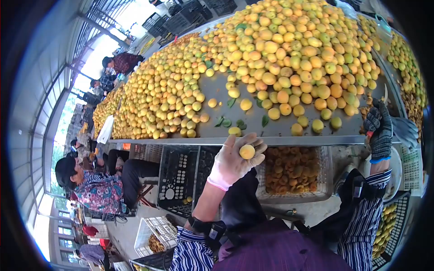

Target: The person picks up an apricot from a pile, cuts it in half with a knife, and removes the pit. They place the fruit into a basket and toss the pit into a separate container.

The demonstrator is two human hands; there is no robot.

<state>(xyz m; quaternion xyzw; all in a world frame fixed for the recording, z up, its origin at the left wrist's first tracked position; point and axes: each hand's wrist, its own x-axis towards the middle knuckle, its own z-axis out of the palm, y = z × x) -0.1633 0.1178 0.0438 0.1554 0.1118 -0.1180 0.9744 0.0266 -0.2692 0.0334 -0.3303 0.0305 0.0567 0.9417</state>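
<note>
My left hand (237,161), in a pale thin glove, is palm up at the front edge of the metal table (217,128). A single yellow apricot (247,151) rests against its palm and curled fingers. On the right, my right hand (381,131) wears a grey knit glove with a blue cuff. Its fingers are wrapped round a small knife (385,93), blade pointing up, with a bit of red handle showing. Beyond both hands lies a large heap of apricots (289,49). A few loose ones and green leaves (265,120) lie nearer the edge.
Below the table edge stands a white crate (327,174) of halved apricots, with black crates (176,180) to its left. A spare grey glove (405,131) lies right of my knife hand. At left sits another person (99,189); more people work farther along the table.
</note>
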